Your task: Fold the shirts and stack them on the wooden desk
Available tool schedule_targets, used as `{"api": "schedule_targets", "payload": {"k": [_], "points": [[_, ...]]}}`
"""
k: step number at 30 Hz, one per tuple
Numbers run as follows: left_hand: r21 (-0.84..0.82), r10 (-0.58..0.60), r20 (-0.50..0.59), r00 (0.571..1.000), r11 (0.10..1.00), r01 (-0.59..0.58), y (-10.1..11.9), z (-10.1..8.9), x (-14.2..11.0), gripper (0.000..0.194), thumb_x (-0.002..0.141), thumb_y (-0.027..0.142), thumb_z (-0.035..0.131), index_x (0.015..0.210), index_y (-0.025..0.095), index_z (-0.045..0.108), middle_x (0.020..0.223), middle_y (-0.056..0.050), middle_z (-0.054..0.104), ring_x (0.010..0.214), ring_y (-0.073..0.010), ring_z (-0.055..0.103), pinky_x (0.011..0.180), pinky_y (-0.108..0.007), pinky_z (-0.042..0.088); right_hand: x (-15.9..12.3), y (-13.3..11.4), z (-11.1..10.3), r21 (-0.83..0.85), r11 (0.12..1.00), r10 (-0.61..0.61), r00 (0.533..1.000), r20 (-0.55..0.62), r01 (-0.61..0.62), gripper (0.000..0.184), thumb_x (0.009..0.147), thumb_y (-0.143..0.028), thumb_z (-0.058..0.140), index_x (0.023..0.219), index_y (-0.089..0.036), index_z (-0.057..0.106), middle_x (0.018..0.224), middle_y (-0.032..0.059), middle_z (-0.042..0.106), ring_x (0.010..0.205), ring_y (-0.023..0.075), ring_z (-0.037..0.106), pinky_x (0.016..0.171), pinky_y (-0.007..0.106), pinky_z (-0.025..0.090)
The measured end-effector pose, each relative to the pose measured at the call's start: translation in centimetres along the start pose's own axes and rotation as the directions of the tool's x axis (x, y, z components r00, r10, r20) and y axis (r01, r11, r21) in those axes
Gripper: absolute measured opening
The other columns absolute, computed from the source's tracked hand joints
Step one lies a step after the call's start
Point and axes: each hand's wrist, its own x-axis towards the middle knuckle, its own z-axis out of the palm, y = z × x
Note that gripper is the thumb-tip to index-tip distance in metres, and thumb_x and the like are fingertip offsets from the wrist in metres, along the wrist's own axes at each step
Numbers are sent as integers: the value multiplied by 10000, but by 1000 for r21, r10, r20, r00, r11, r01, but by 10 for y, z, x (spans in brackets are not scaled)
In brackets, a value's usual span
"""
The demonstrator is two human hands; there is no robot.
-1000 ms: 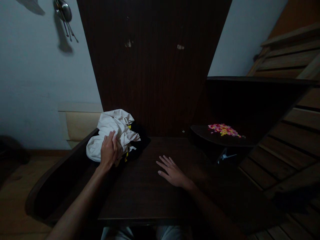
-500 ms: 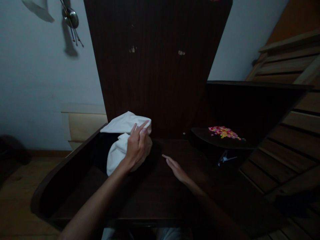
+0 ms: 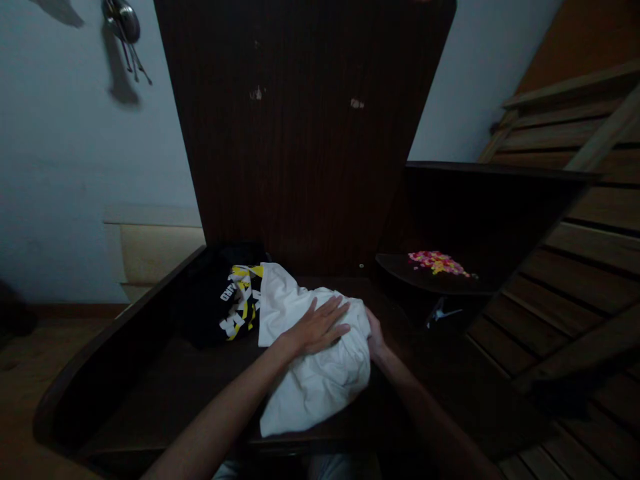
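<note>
Pressing on a white cloth (image 3: 325, 387), one left hand (image 3: 320, 328), laid palm down, fingers extended and somewhat spread, grip open. One right hand (image 3: 376, 337), at the cloth's right side, fingers mostly hidden by the fabric; whether its grip is open or closed cannot be told.

White cloth: single, crumpled and bunched, lying about mid-width on a dark wooden counter (image 3: 165, 393), its lowest corner near the front edge.

Black cloth (image 3: 200, 307): one, with white and yellow print, heaped toward the counter's back left corner. It fills the space left of the white cloth; their edges meet in view, though which overlaps which is unclear.

Bounding parts: a raised side (image 3: 75, 387) along the left edge; a tall dark panel (image 3: 310, 167) along the back edge.

Right of the back edge's middle: a rounded shelf (image 3: 395, 267), overhanging that corner, bearing small pink, red and yellow pieces (image 3: 440, 262). Beneath it, a small pale object (image 3: 440, 313), kind unclear.

Beyond the right edge: a slatted wooden structure (image 3: 565, 287).
</note>
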Motion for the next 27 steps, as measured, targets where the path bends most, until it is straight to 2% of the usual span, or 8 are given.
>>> {"api": "schedule_targets", "payload": {"k": [2,5,10,14,17,19,22,27], "points": [[113,-53,-32,998,992,57,-21,12,-12,684,962,618,309,1545,276,202,1579,-88,290,1469,-295,209,1177,-588,72,1,-7,7,327,943,105,990,-96,-68,611,771,-675,565,1141,-211,712,1178,59,709,1241,325,551,1098,462,386],[226,-181,-91,979,954,197,-45,22,-26,750,899,663,438,1529,294,265,1564,-85,328,1441,-364,256,1149,-620,133,-2,-14,18,365,930,102,983,-155,-39,565,687,-618,699,1110,-243,713,1297,34,647,1319,309,477,1136,451,335],[244,-281,-199,939,913,326,-75,24,-33,630,926,515,504,1498,298,351,1535,-73,390,1404,-370,335,1134,-588,238,-7,-23,38,233,972,36,999,-15,-32,712,734,-561,712,1371,-302,529,1482,42,476,1361,297,435,1140,475,324],[137,-384,-254,888,894,426,-103,18,-30,582,926,354,530,1452,139,404,1495,-170,425,1408,-316,347,1140,-460,312,-17,-23,48,17,996,-85,992,97,84,903,704,-512,766,1488,-327,356,1579,37,311,1427,276,329,1149,462,317],[22,-462,-287,839,872,488,-120,13,-24,517,911,243,525,1395,92,425,1455,-193,462,1391,-256,386,1139,-380,328,-31,-19,46,-226,964,-120,988,100,140,933,651,-465,810,1470,-315,389,1596,60,260,1436,293,298,1134,486,326],[-22,-499,-304,811,855,518,-126,10,-18,487,906,216,527,1367,89,433,1436,-200,476,1374,-250,413,1132,-368,334,-40,-17,42,-420,898,-121,992,47,129,792,632,-431,812,1356,-268,536,1526,99,385,1379,309,383,1125,488,331],[-56,-528,-313,789,840,540,-125,6,-12,449,894,192,546,1320,84,453,1405,-221,493,1350,-270,442,1112,-374,348,-44,-15,35,-533,844,-90,996,-14,69,381,729,-424,694,1045,-212,683,1119,102,673,1061,277,618,978,445,471],[-84,-567,-322,758,815,574,-114,-6,-14,292,897,145,506,1187,125,540,1182,-198,641,1108,-294,625,950,-393,464,-20,-13,15,-265,961,12,973,-231,-75,220,682,-384,607,825,-218,614,775,22,657,755,212,633,632,319,536]]}}
